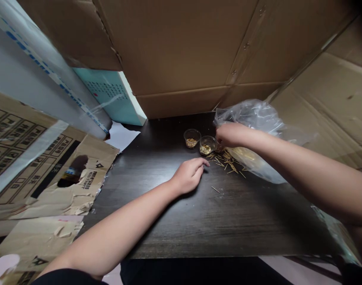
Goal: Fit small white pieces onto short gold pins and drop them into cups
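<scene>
My left hand (189,174) rests on the dark table, its index finger stretched toward a loose pile of thin gold-coloured metal pins (228,160). Nothing shows in that hand. My right hand (230,134) reaches in from the right, fingers closed and pointing down beside the right clear plastic cup (208,141); whatever they pinch is hidden. This cup holds small shiny gold pieces (205,149). Just left of it, a second clear cup (192,135) contains similar gold pieces. A single pin (215,189) lies apart, nearer me.
A crumpled clear plastic bag (254,114) lies behind and under my right forearm. Cardboard walls (181,47) enclose the table's back and right. A torn printed carton (50,158) stands left, with a light-blue box (109,95) and white paper (123,136) behind.
</scene>
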A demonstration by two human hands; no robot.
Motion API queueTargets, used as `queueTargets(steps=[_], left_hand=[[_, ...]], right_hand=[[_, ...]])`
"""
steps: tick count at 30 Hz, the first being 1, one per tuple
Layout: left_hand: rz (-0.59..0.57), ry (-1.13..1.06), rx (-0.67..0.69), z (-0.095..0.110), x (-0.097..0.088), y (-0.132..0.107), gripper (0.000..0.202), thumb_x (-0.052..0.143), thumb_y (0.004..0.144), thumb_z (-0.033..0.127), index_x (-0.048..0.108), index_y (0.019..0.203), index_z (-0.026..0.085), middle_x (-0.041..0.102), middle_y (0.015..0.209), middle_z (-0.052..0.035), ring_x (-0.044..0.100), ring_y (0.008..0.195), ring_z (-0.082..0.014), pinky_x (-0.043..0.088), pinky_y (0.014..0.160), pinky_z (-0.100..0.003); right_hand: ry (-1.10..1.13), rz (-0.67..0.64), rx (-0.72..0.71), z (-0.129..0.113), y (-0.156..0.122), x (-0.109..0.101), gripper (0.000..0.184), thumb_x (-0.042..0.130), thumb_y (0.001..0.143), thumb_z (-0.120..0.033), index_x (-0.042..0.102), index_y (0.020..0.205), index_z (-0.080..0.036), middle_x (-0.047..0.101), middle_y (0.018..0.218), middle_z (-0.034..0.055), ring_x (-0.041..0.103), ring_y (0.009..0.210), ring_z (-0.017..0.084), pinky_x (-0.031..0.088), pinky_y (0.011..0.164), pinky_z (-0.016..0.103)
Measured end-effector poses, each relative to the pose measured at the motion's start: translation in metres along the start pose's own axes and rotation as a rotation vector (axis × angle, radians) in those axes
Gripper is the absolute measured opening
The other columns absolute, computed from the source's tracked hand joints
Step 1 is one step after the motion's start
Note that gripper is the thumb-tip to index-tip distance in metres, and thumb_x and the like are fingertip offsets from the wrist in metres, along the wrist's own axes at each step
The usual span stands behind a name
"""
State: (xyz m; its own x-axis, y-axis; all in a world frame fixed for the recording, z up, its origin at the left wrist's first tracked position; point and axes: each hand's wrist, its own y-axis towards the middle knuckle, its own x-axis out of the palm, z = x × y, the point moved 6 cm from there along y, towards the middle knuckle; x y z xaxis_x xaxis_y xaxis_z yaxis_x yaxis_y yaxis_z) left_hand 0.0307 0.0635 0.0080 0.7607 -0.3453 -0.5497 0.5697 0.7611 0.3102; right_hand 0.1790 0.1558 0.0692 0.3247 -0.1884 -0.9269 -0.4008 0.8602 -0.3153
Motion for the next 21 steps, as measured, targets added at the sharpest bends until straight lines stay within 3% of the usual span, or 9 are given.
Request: queueTargets(steps=[5, 10, 13, 15, 18, 21], left_hand=[[-0.035, 0.022, 0.013, 0.001, 0.001, -0.002, 0.025, 0.043, 0.094, 0.014, 0.068, 0.098, 0.016, 0.072, 0.091, -0.0051, 0.067, 0.086, -0.0175, 0.051, 0.08, -0.031], [0.006, 0.064, 0.024, 0.006, -0.002, -0.002, 0.022, 0.047, 0.096, 0.023, 0.068, 0.102, 0.016, 0.072, 0.088, -0.0055, 0.067, 0.082, -0.0175, 0.051, 0.075, -0.03], [0.102, 0.034, 0.008, 0.011, -0.009, -0.003, 0.022, 0.049, 0.097, 0.026, 0.068, 0.102, 0.016, 0.073, 0.088, -0.0053, 0.067, 0.079, -0.0164, 0.05, 0.072, -0.028], [0.175, -0.006, 0.008, 0.014, -0.015, -0.005, 0.022, 0.049, 0.098, 0.028, 0.068, 0.103, 0.016, 0.073, 0.089, -0.0054, 0.067, 0.079, -0.0155, 0.05, 0.072, -0.027], [0.25, -0.053, 0.03, 0.019, -0.019, -0.008, 0.024, 0.052, 0.099, 0.031, 0.067, 0.106, 0.015, 0.074, 0.092, -0.0063, 0.066, 0.078, -0.0145, 0.051, 0.072, -0.026], [0.271, -0.038, 0.051, 0.022, -0.018, -0.01, 0.02, 0.056, 0.097, 0.031, 0.068, 0.103, 0.015, 0.074, 0.089, -0.0056, 0.066, 0.075, -0.0136, 0.051, 0.07, -0.025]], right_hand=[[0.013, 0.026, -0.022, 0.004, -0.004, -0.005, 0.017, 0.063, 0.073, -0.009, 0.078, 0.07, -0.017, 0.071, 0.066, 0.0061, 0.047, 0.047, 0.011, 0.03, 0.051, 0.028], [0.007, 0.131, -0.051, 0.01, -0.025, -0.029, 0.019, 0.06, 0.079, -0.014, 0.074, 0.067, -0.018, 0.068, 0.063, 0.0047, 0.049, 0.051, 0.012, 0.03, 0.053, 0.029], [0.085, 0.425, -0.21, -0.007, -0.056, -0.043, 0.02, 0.058, 0.089, -0.024, 0.075, 0.08, -0.02, 0.07, 0.075, 0.0041, 0.058, 0.063, 0.014, 0.035, 0.057, 0.028], [0.173, 0.65, -0.28, -0.024, -0.081, -0.039, 0.023, 0.054, 0.096, -0.027, 0.076, 0.091, -0.019, 0.068, 0.078, 0.0044, 0.06, 0.068, 0.015, 0.039, 0.059, 0.027], [0.313, 0.909, -0.289, -0.048, -0.107, -0.013, 0.019, 0.057, 0.096, -0.023, 0.074, 0.098, -0.017, 0.065, 0.074, 0.0038, 0.057, 0.063, 0.012, 0.043, 0.058, 0.026], [0.414, 0.991, -0.291, -0.065, -0.113, 0.018, 0.017, 0.059, 0.095, -0.021, 0.074, 0.102, -0.016, 0.067, 0.075, 0.0047, 0.06, 0.063, 0.013, 0.048, 0.06, 0.025]])
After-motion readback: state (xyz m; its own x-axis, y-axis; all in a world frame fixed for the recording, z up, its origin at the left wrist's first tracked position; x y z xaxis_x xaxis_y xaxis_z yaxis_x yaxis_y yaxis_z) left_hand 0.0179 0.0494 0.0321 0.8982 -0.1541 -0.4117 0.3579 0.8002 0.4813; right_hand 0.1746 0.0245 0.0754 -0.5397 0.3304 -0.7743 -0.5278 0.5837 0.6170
